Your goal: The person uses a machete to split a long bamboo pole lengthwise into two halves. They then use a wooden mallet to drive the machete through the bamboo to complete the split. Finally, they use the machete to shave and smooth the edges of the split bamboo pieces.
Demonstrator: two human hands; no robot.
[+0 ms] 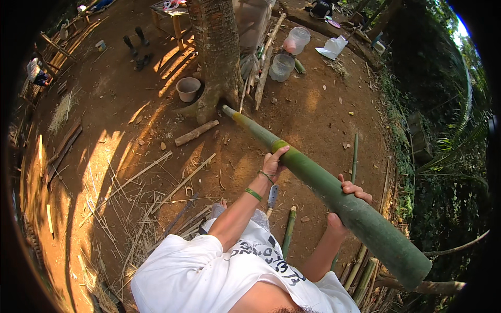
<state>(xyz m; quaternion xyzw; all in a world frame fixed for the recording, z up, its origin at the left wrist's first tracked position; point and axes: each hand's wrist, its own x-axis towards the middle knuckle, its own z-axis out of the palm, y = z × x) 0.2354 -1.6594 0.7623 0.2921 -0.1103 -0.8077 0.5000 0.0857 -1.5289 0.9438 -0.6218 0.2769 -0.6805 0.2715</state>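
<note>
A thick green bamboo pole (323, 182) slants across in front of me, its wide end at the lower right and its narrower, paler end near the foot of the tree. My left hand (273, 163) grips it beside a yellowish joint ring; two bands circle that wrist. Farther down the thick part, my right hand (356, 191) is wrapped around the pole, fingers over the far side and the base of the hand on the near side. Below my left hand a knife with a pale blade (272, 196) shows near my legs. Just right of it lies a thinner green bamboo piece (289, 229).
A tree trunk (215, 52) rises at the far middle, with a grey pot (188, 89) and a short log (197, 133) near its base. Clear plastic containers (282, 67) stand beyond. Split strips and shavings (141, 219) litter the left ground; cut poles (365, 279) lie lower right.
</note>
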